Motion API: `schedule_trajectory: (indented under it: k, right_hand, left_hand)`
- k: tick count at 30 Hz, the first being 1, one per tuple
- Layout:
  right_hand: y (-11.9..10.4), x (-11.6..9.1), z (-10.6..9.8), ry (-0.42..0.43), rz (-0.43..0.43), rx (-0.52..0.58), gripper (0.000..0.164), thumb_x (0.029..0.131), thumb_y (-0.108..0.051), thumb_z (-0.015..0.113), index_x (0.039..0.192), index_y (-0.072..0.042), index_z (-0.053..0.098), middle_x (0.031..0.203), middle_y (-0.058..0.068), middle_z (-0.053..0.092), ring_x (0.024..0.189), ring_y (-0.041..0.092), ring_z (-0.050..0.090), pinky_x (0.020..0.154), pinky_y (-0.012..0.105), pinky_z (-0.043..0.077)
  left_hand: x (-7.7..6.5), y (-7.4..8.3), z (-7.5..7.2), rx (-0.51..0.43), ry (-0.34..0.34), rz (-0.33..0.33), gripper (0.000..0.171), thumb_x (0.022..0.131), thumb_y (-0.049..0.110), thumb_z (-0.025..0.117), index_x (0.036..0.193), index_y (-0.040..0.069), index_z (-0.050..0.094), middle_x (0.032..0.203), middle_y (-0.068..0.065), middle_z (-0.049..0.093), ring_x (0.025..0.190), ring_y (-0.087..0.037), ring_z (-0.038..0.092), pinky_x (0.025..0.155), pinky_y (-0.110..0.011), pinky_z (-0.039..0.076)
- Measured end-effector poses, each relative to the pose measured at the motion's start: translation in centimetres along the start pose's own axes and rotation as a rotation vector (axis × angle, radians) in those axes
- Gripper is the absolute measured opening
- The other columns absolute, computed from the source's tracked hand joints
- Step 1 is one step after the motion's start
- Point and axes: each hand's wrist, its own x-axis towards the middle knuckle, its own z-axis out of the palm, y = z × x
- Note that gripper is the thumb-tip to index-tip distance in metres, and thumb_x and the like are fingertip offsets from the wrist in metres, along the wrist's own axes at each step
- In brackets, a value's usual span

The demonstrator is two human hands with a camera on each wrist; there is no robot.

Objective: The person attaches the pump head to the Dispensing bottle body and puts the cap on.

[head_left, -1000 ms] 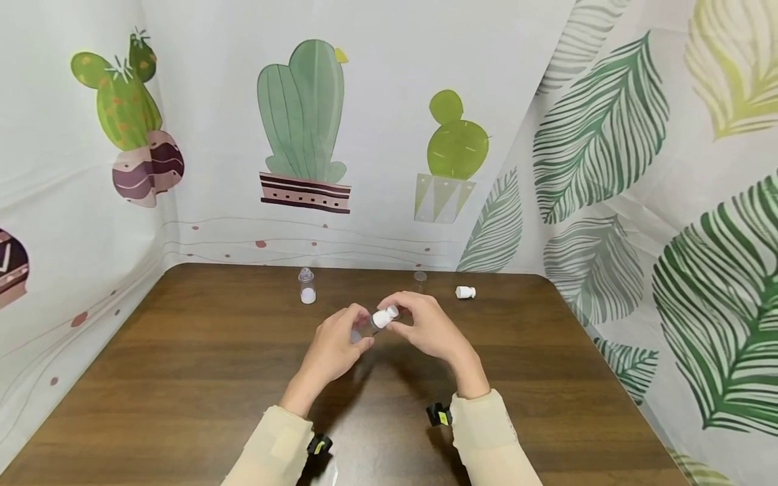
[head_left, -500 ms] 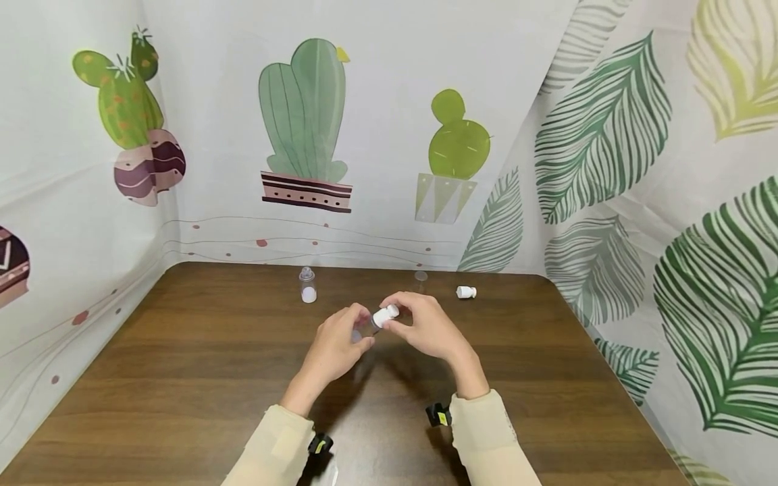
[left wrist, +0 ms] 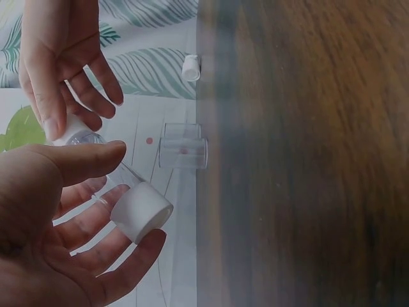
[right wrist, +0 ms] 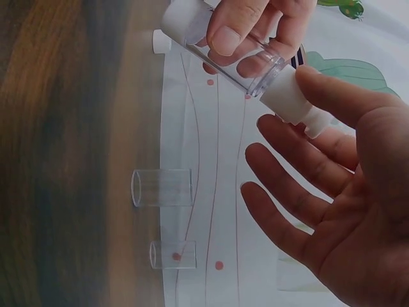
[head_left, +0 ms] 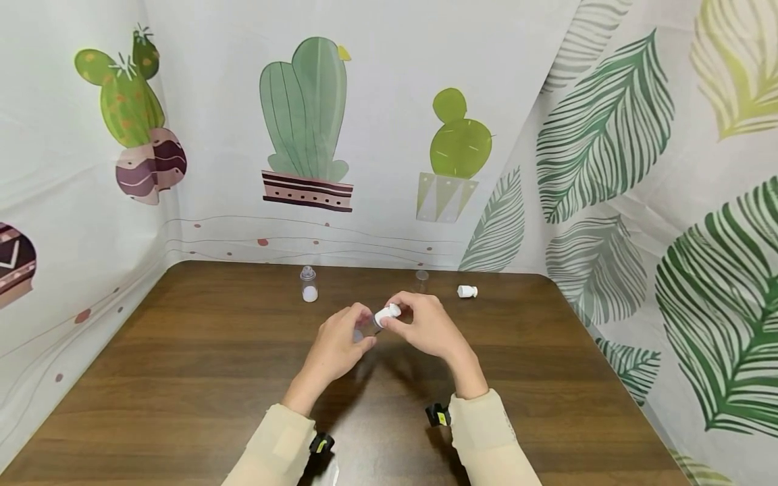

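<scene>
Head view, table (head_left: 200, 378): brown wood; the work is held above its middle, off the surface.
Left hand (head_left: 340, 341): grasping the held bottle (right wrist: 233, 64) by its clear body, thumb one side, fingers wrapped round the other. I'd use it as the vise: firm, no squeeze, no rotation.
Right hand (head_left: 425, 327): thumb and at least one finger pinching the held pump top (right wrist: 287, 96); remaining fingers stretched out clear. Looks like a twisting step; short fingertip turns, regrip between.
Held bottle: tilted between the hands, white base toward near left, top toward far right.
Standing bottle (head_left: 308, 290): far left, upright, well apart.
Clear caps (right wrist: 163, 187): two, far side, right of middle.
Held pump top: at the bottle's neck end. Keep it in line with the neck or it may cross-thread. Can't tell how far it's seated. Vs half a second ago: outline looks slightly turned; hands and bottle barely moved.
Loose pump top (head_left: 467, 291): far right, on its side, unmoved since then.
</scene>
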Motion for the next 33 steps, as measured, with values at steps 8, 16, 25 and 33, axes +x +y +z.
schedule_trajectory:
  k: [8,16,25,33]
  right_hand:
    - [-0.1,0.0,0.1,0.025,0.066,-0.026,0.016,0.093,-0.026,0.084,0.093,-0.015,0.072,0.081,-0.007,0.068,0.075,0.010,0.062,0.070,0.027,0.052]
    - [-0.3,-0.2,-0.3,0.009,0.070,-0.039,0.025,0.093,-0.030,0.084,0.109,-0.014,0.074,0.088,-0.007,0.069,0.081,0.012,0.063,0.075,0.031,0.053]
    - [-0.3,-0.2,-0.8,-0.018,0.007,0.022,0.037,0.092,-0.024,0.086,0.124,-0.011,0.072,0.109,-0.001,0.074,0.097,0.024,0.069,0.090,0.050,0.057]
    - [0.0,-0.2,-1.2,-0.026,-0.094,0.064,0.037,0.089,-0.009,0.087,0.123,-0.010,0.073,0.114,0.002,0.074,0.100,0.016,0.067,0.094,0.045,0.059]
  left_hand:
    - [0.0,-0.2,0.1,0.010,0.005,0.023,0.036,0.084,0.009,0.090,0.111,0.010,0.066,0.113,-0.008,0.075,0.105,-0.030,0.071,0.091,-0.053,0.056]
    - [0.1,-0.2,0.1,0.002,0.002,0.004,0.036,0.084,0.011,0.090,0.112,0.012,0.067,0.114,-0.007,0.075,0.107,-0.029,0.071,0.094,-0.053,0.056]
    - [0.1,-0.1,0.0,-0.004,0.005,-0.008,0.036,0.084,0.012,0.091,0.112,0.013,0.067,0.113,-0.005,0.075,0.108,-0.028,0.071,0.095,-0.052,0.056]
    - [0.1,-0.1,0.0,0.001,-0.002,-0.010,0.036,0.084,0.012,0.091,0.112,0.013,0.067,0.116,-0.006,0.075,0.110,-0.028,0.071,0.095,-0.052,0.055]
